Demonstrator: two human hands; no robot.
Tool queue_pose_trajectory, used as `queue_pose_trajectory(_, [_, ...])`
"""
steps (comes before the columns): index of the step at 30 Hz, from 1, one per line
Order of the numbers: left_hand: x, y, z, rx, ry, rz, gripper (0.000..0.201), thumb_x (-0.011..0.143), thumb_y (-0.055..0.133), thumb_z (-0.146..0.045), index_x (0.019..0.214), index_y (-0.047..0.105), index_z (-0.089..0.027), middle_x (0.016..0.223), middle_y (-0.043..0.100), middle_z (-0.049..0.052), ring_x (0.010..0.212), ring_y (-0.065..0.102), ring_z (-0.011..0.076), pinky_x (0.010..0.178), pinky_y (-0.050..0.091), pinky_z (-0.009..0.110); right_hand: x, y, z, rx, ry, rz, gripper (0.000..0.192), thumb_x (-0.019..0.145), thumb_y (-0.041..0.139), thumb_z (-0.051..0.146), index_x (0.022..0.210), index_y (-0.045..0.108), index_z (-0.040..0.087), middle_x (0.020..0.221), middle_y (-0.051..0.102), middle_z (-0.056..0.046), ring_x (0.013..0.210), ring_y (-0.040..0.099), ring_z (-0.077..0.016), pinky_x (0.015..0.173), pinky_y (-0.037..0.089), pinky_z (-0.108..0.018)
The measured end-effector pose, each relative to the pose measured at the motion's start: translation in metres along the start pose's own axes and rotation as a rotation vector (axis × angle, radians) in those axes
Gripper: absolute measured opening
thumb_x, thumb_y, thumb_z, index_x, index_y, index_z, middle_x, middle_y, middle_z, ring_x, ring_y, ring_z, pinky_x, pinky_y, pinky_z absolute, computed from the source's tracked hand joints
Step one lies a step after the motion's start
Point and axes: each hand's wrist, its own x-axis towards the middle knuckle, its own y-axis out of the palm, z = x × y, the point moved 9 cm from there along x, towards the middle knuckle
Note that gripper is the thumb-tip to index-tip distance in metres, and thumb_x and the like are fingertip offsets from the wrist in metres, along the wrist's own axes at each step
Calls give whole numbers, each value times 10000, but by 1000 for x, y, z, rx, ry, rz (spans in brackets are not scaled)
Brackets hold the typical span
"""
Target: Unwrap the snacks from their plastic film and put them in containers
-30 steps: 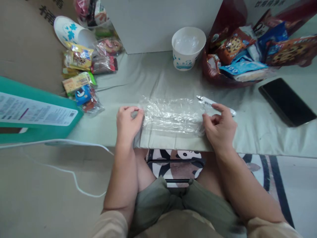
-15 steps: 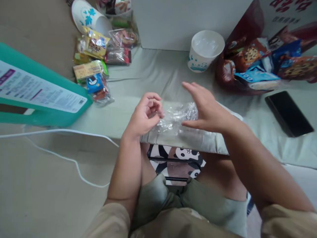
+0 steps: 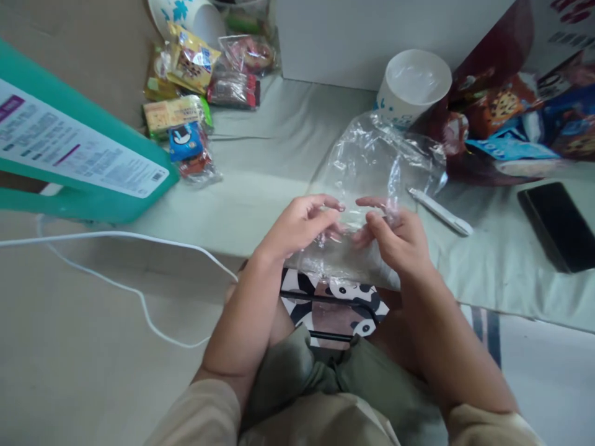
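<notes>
A clear plastic bag [image 3: 357, 155] is spread out on the bed-like surface in front of me, its far part reaching toward the paper cup. My left hand [image 3: 309, 224] has its fingers curled on the bag's near left part. Facing it, my right hand [image 3: 400, 238] grips the film on the right, thumb and fingers bent. The fingertips of both hands show partly through the plastic. Just right of the bag lies a slim white utility knife [image 3: 441, 212].
A white paper cup [image 3: 413, 87] stands behind the bag. Snacks fill a dark red bag [image 3: 493, 170] at the right, near a black phone [image 3: 558, 226]. Wrapped snacks [image 3: 190, 118] lie at the left, by a green container [image 3: 93, 158]. A white cable [image 3: 139, 238] hangs below.
The bunched plastic bag has been spread out away from me. My right hand has gone from open to gripping it, and my left hand has moved right. The utility knife now shows more fully.
</notes>
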Motion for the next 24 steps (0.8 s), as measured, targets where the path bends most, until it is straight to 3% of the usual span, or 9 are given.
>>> queue_pose_trajectory(3, [3,0,2,87,-12,-31,301,898,625,-269,1191,661,-208,582,671,-34,455,617,113,442,446,205,-2,-13,-15,83,-13,-43,533,893,653,687,1242,642,283,510,622,37,403,600,-182,441,499,-309])
queue_pose_trajectory(6, [9,0,1,27,20,28,251,892,633,-299,1129,676,-228,619,686,-29,469,642,129,439,481,224,1,-23,-16,133,-103,-8,400,943,623,628,1187,631,311,514,592,63,354,520,-138,381,415,-264])
queue_pose_trajectory(9, [17,-6,-1,-43,64,21,142,819,716,-340,806,702,-200,656,707,7,518,676,139,477,521,247,-4,-32,9,98,-394,66,184,989,600,436,936,686,282,688,688,13,555,644,-133,519,518,-267])
queue_pose_trajectory(12, [24,-8,-3,-18,72,-9,238,730,777,-396,637,720,-184,675,737,48,586,707,160,540,561,271,-16,-39,25,-70,-623,92,231,959,570,255,803,740,253,905,744,-41,822,721,-164,733,587,-312])
queue_pose_trajectory(15, [29,-13,-3,61,60,-148,540,845,636,-626,538,697,-185,604,710,85,601,705,178,553,569,290,-21,-44,22,-161,-641,110,297,988,512,286,931,800,240,1022,757,-72,929,733,-195,817,600,-352])
queue_pose_trajectory(17, [30,-16,-6,128,94,-260,652,903,566,-685,478,634,-194,553,675,79,584,691,168,575,570,292,-22,-45,17,-132,-612,103,420,1050,438,378,931,812,229,994,772,-74,918,739,-195,812,600,-355])
queue_pose_trajectory(21, [28,-12,-9,262,166,-364,455,811,780,-468,490,627,-184,570,672,40,573,657,128,598,545,267,-19,-63,12,-31,-520,-181,659,1099,348,487,631,736,232,723,738,-47,719,719,-154,657,559,-308])
queue_pose_trajectory(24, [25,-9,-8,270,200,-336,189,677,850,-289,639,712,-166,756,746,47,695,695,133,646,568,253,-17,-68,13,-94,-523,-302,446,1027,562,431,653,701,232,748,724,-34,723,703,-160,661,563,-315])
